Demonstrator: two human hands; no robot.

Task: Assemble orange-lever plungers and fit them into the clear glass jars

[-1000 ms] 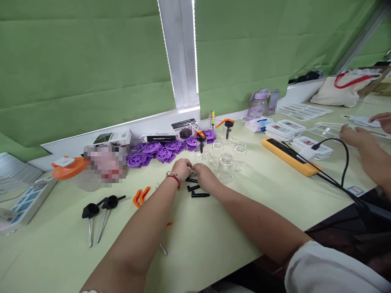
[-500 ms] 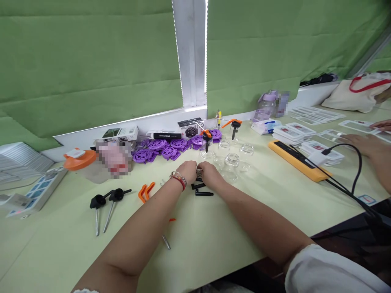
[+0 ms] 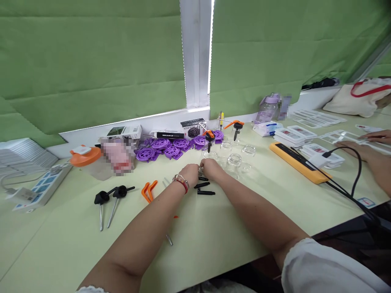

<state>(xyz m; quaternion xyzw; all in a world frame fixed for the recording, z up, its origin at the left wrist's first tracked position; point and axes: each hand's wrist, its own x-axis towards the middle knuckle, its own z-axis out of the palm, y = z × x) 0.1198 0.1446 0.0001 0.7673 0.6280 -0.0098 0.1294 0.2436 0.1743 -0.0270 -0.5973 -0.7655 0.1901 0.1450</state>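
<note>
Small springs point(image 3: 200, 172) show at twelve o'clock from the black rods point(image 3: 206, 193), between the left hand point(image 3: 191, 175) and right hand point(image 3: 211, 169). Both arms point(image 3: 146, 232) stretch forward, converging; the hands curl nearly closed, around what I can't tell.

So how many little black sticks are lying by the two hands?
3, in a row by the left hand and right hand: the back stick, the middle stick and the front stick, nearest the person. The hands may hide more.
</note>
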